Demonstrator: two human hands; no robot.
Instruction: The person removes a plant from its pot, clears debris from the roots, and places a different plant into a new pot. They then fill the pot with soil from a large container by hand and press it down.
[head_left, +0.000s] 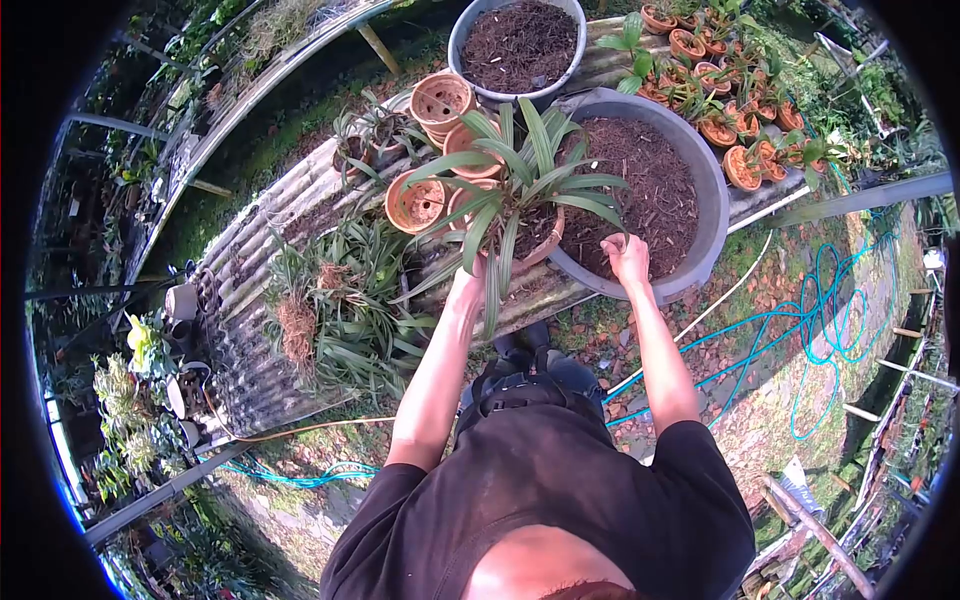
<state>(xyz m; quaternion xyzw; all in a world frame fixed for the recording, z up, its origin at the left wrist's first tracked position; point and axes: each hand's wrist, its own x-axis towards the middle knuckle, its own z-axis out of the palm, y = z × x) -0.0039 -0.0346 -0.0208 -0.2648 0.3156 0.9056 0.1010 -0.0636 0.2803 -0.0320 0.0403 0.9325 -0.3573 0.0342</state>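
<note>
A long-leaved green plant [520, 185] stands in a terracotta pot [548, 247] with dark mix, at the near edge of the bench. My left hand [470, 278] is at the left side of this pot, its fingers hidden behind leaves. To the right, a large grey tub [712, 205] holds dark brown potting mix [635, 180]. My right hand [628, 258] is over the near part of the tub, fingers curled closed; whatever they hold, if anything, cannot be made out.
Empty terracotta pots [415, 203] stand left of the plant. Loose uprooted plants [350, 300] lie on the corrugated bench [245, 335]. Behind is a second tub [578, 55] of mix. Several small potted plants [740, 165] crowd the right. A teal hose [815, 310] lies on the ground.
</note>
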